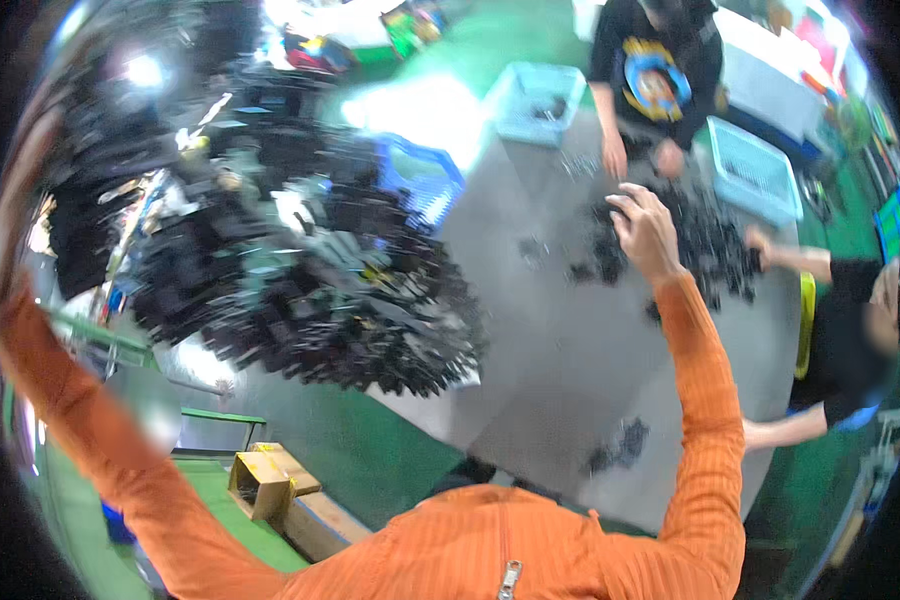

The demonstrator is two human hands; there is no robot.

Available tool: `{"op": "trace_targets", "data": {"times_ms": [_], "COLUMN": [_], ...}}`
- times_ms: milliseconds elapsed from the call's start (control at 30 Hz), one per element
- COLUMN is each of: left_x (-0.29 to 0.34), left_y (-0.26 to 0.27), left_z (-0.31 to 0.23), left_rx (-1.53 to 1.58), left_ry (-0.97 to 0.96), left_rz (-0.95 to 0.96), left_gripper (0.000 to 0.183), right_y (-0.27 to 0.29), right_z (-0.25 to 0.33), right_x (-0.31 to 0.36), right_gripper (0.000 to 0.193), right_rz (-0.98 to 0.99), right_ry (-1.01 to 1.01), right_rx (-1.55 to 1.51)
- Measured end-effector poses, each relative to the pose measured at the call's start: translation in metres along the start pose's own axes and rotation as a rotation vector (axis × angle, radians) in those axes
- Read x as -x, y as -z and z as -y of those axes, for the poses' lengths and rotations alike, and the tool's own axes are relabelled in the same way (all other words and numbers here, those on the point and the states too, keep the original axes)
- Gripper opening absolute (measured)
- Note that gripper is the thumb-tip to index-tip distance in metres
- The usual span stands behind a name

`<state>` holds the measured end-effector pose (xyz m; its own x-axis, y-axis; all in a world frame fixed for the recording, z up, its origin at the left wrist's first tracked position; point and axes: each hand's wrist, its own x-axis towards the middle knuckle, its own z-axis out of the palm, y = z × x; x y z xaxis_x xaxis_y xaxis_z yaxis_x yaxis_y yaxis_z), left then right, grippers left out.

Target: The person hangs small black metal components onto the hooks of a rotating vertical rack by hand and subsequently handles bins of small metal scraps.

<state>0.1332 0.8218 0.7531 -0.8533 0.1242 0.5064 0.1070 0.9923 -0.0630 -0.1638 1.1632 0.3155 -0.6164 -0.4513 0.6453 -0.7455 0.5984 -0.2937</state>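
Note:
A large mass of small black pieces (310,290) fills the left side, blurred and glinting. It looms close over the table's left edge; whether a clear bag surrounds it I cannot tell. My left hand (35,150) is raised along the far left rim beside this mass, its fingers smeared and mostly hidden. Above the grey table (530,370), my right hand (648,232) is open with fingers apart and slightly bent, nothing visible in it. Below and beside it lies a spread of small black pieces (705,240).
Light blue baskets (755,172) stand by the table's far side. A blue basket (420,180) sits behind the black mass. Two people in dark tops have hands (615,157) at the spread pieces. A small dark cluster (620,445) lies nearer me; cardboard boxes (270,480) stand lower left.

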Motion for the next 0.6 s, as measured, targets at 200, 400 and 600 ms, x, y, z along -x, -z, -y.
{"op": "trace_targets", "data": {"times_ms": [200, 400, 600], "left_x": [0.011, 0.023, 0.030], "left_y": [0.032, 0.029, 0.036], "left_z": [-0.008, -0.021, -0.033], "left_rx": [-0.011, 0.012, 0.043], "left_ry": [-0.145, -0.275, -0.155], "left_rz": [0.200, 0.084, 0.155], "left_gripper": [0.043, 0.041, 0.048], "right_y": [0.159, 0.196, 0.184], "right_z": [0.205, 0.316, 0.354], "right_x": [-0.116, -0.155, -0.180], "right_gripper": [0.016, 0.014, 0.021], "right_rz": [-0.424, -0.531, -0.406], "right_ry": [0.297, 0.460, 0.337], "right_rx": [-0.445, -0.585, -0.664]}}
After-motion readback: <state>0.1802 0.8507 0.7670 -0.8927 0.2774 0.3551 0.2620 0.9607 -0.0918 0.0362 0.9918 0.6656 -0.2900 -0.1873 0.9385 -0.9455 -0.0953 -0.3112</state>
